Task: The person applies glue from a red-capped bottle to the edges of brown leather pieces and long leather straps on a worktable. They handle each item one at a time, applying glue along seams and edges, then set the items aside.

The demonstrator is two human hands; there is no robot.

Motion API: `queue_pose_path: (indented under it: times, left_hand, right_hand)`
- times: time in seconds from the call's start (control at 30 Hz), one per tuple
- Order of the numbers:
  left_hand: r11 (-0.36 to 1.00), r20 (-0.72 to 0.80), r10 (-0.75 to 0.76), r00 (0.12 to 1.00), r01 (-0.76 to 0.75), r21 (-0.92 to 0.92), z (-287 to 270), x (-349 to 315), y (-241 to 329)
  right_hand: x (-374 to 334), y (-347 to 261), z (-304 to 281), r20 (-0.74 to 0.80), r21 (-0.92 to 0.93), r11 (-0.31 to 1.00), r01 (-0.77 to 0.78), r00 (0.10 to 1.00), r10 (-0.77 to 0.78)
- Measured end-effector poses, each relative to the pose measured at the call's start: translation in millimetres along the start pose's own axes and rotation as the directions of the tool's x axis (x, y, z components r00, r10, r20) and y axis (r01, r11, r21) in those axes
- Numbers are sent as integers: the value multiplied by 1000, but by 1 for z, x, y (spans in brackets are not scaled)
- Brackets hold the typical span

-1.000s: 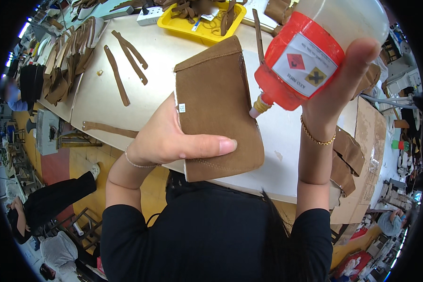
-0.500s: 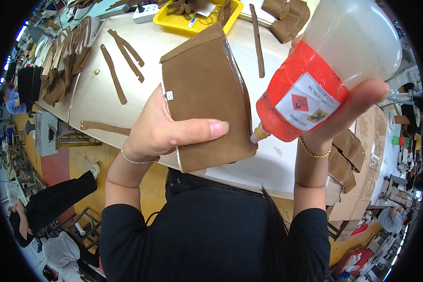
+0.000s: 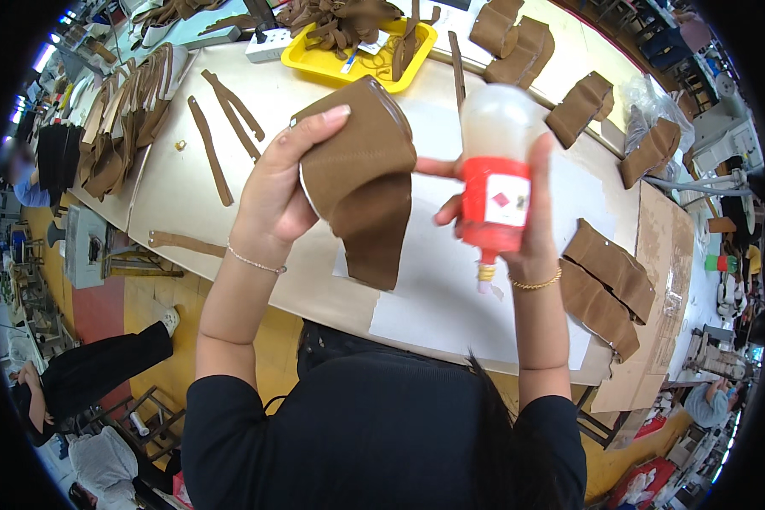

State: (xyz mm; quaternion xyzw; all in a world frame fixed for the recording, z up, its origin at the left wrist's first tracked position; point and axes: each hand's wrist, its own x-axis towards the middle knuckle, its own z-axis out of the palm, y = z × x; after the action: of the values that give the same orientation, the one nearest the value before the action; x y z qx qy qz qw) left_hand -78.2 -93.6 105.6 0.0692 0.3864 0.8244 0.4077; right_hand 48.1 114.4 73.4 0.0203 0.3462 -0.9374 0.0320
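Observation:
My left hand (image 3: 282, 183) is closed on a folded brown leather piece (image 3: 367, 161), thumb across its top, with the lower part hanging down over the table. To the right, my right hand (image 3: 535, 200) grips a translucent squeeze bottle (image 3: 497, 183) with a red band and a white label. Its nozzle points downward and stands apart from the leather. Some right-hand fingers stretch toward the leather's right edge; whether one touches it I cannot tell. A white sheet (image 3: 450, 297) lies on the table beneath both hands.
A yellow tray (image 3: 348, 75) of brown strips stands at the far side. Loose strips (image 3: 210, 151) lie on the left, near a stack of leather pieces (image 3: 132, 115). More brown pieces (image 3: 608, 285) rest on the right, others (image 3: 582, 106) along the far right. People sit at lower left.
The bottle has moved away from the leather's edge, leftward and farther from me, and hangs more upright, nozzle down. The leather piece has gone from held flat to folded and drooping.

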Motion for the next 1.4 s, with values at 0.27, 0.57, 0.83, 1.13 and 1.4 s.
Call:
queue_pose_path:
  times: [0.27, 0.57, 0.83, 1.13, 1.4]
  left_hand:
    - [960, 59, -34, 998, 49, -274, -13, 5, 5]
    - [824, 80, 96, 992, -124, 553, -8, -27, -6]
    - [808, 127, -98, 987, 4, 590, 16, -54, 12]
    - [775, 185, -162, 969, 9, 632, 22, -61, 14]
    - [803, 145, -164, 976, 47, 595, 22, -60, 10]
  right_hand:
    - [17, 22, 11, -141, 267, 963, -32, 987, 72]
    - [17, 5, 20, -83, 187, 982, 2, 996, 13]
    - [42, -43, 54, -32, -468, 640, 609, 713, -701]
    - [66, -43, 93, 215, -431, 435, 790, 559, -801]
    - [59, -31, 98, 105, -574, 454, 681, 612, -784]
